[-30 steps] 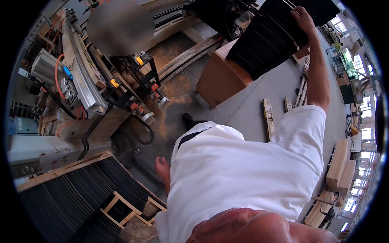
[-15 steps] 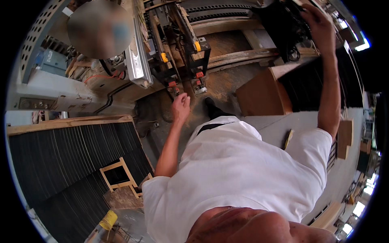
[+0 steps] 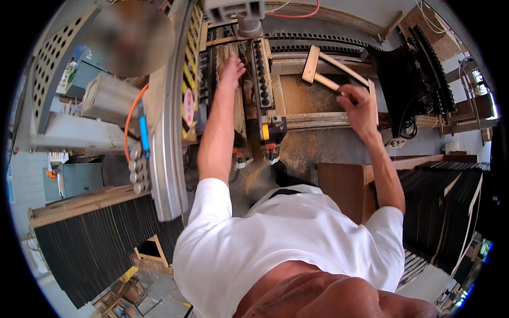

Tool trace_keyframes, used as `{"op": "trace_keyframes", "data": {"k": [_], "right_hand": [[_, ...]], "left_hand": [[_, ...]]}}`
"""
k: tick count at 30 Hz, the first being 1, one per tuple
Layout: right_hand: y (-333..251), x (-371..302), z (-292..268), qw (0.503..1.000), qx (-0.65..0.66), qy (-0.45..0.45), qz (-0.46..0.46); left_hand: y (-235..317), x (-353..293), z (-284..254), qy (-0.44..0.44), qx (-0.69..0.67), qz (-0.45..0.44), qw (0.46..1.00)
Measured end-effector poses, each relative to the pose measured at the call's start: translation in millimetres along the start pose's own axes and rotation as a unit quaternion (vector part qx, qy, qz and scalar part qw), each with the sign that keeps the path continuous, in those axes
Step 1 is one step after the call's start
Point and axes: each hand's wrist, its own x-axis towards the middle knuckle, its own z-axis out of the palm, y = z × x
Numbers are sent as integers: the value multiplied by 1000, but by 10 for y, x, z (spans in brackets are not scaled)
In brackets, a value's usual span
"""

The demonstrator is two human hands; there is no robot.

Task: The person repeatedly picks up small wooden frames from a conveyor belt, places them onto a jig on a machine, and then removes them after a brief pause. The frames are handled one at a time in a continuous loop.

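Note:
My right hand (image 3: 358, 108) is closed around one rail of a small light-wood frame (image 3: 313, 64), raised to the right of the machine's twin rails. Another rail of that frame stretches behind the hand toward the right. My left hand (image 3: 230, 71) reaches out over the long wooden strip (image 3: 238, 108) between the machine rails. Its fingers are slightly apart, and I see nothing held in them; its underside is hidden. Beside it runs the right machine rail (image 3: 260, 79), with a row of dark round pieces along it.
A silver beam (image 3: 167, 175) with an orange hose (image 3: 127, 127) stands left. Stacks of black boards (image 3: 101, 244) lie at lower left and right (image 3: 437, 212). A brown box (image 3: 342, 185) is near my right arm. Sawdust (image 3: 302, 98) covers the machine bed. A black cable chain (image 3: 323, 40) crosses behind.
My view has shifted forward over the machine. My left hand has moved farther along the rails. My right hand has come inward from the far right and now shows a wooden frame in it.

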Motion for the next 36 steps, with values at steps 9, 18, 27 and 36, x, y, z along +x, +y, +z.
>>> {"op": "trace_keyframes", "data": {"k": [9, 18, 27, 36], "right_hand": [[272, 228, 111, 998, 11, -60, -27], [-111, 915, 1588, 961, 56, -76, -259], [-411, 1308, 3133, 944, 17, -98, -316], [-509, 2008, 3300, 877, -254, -159, -376]], "left_hand": [[-11, 1254, 210, 93, -115, -10, 989], [-654, -1472, -433, 21, -170, -110, 979], [-883, -3829, -967, 157, -105, -80, 979], [-1293, -4322, -1292, 301, -252, -46, 919]]}}
